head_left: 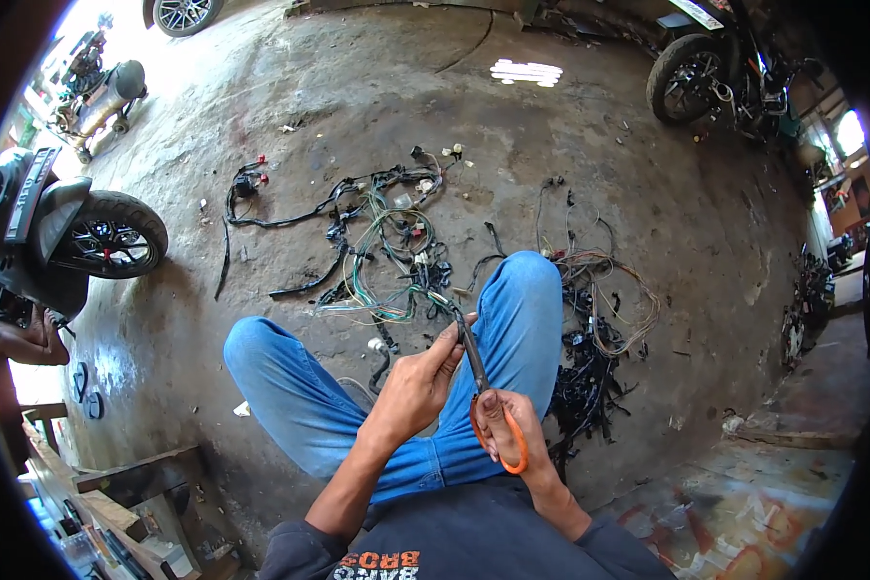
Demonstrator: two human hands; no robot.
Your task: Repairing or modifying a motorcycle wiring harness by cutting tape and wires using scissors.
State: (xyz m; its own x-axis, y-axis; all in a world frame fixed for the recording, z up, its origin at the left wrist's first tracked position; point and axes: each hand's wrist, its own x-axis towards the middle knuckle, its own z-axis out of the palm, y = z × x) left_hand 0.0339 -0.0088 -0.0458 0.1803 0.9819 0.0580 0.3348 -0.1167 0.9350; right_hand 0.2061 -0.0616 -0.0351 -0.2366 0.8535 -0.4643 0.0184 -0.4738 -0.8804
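Observation:
My right hand (pixel 508 425) is closed around orange-handled scissors (pixel 523 452), in front of my right thigh. A dark sleeved length of wiring harness (pixel 472 356) runs up from that hand, and the scissors' blades cannot be told apart from it. My left hand (pixel 418 383) pinches the harness farther up, between thumb and fingers. Beyond my fingertips the harness joins a tangle of green, white and brown wires (pixel 382 237) on the floor between and past my knees. Black taped branches with small connectors spread through it.
A second heap of black and tan wires (pixel 590 362) lies right of my right knee. Motorbikes stand at the left (pixel 106 237) and far right (pixel 691 77). A wooden bench (pixel 140 483) is at the lower left, near slippers (pixel 92 404). Another person's arm (pixel 34 338) shows at the left edge.

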